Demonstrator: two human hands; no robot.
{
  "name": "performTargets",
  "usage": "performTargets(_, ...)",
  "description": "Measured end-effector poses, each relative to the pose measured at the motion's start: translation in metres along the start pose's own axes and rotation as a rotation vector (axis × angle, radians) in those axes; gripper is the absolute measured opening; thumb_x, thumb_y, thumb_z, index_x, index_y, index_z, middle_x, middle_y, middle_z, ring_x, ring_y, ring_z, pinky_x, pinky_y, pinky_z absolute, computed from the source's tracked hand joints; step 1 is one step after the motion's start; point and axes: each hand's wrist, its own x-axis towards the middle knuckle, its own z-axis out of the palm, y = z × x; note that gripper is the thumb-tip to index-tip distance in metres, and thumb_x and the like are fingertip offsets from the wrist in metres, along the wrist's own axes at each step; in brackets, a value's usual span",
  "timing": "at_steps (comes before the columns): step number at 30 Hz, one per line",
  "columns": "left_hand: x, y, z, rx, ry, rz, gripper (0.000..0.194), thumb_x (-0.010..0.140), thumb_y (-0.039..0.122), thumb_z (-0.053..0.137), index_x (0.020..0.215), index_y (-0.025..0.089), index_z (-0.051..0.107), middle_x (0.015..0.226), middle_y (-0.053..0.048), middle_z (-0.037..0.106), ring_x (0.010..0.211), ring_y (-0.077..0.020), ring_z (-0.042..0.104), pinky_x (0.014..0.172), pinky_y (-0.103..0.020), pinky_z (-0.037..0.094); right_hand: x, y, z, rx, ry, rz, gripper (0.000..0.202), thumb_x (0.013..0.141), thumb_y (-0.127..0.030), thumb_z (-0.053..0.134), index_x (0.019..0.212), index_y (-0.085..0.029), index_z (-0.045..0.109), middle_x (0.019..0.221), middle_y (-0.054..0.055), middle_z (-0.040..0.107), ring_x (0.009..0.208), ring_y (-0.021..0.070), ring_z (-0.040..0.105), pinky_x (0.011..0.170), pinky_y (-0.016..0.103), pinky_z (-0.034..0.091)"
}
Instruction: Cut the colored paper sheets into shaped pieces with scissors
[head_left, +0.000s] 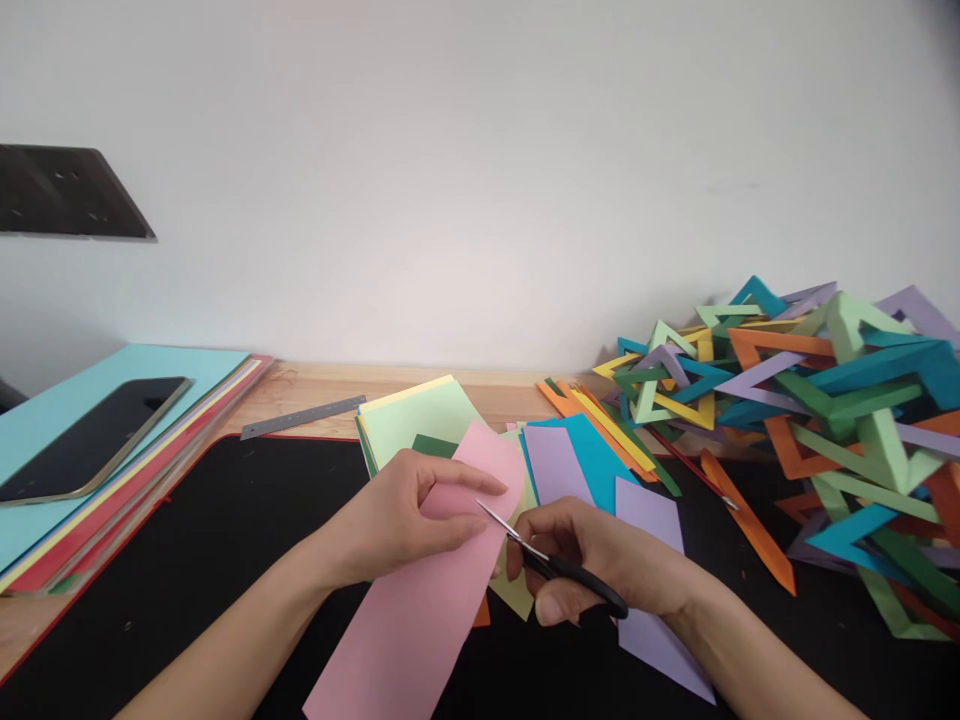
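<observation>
My left hand pinches a long strip of pink paper near its upper part, thumb and forefinger on its face. In my right hand is a pair of black-handled scissors. Their metal blades point up and left and lie at the right edge of the pink paper, close to my left fingertips. Beneath the strip and my right hand, pieces of light yellow-green paper and purple paper lie partly covered.
Folded paper star shapes are heaped at the right. Nearby lie orange and yellow strips. Light green sheets and a metal ruler are behind my hands. A phone rests on stacked coloured paper at left. A black mat covers the table.
</observation>
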Motion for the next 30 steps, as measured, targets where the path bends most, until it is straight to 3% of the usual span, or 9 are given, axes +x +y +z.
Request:
performTargets(22,-0.0022,-0.0042,0.0003,0.003,-0.010,-0.012,0.030,0.077,0.021,0.065,0.107,0.025,0.070,0.113,0.006,0.071,0.108,-0.0165,0.062,0.091,-0.021,0.046,0.0000,0.0021,-0.0006,0.012,0.032,0.025,0.037,0.061,-0.034,0.082,0.089,-0.016,0.066,0.060,-0.004,0.055,0.047,0.0053,0.048,0.040,0.014,0.031)
performTargets(30,-0.0014,0.0030,-0.0007,0.021,-0.015,-0.031,0.031,0.076,0.020,0.065,0.106,0.021,0.070,0.113,0.003,0.070,0.109,-0.0179,0.061,0.094,-0.023,0.045,-0.0004,0.0073,-0.0026,0.012,0.039,0.054,0.037,0.062,-0.035,0.082,0.089,-0.015,0.067,0.054,-0.005,0.055,0.041,0.0044,0.046,0.036,0.013,0.032)
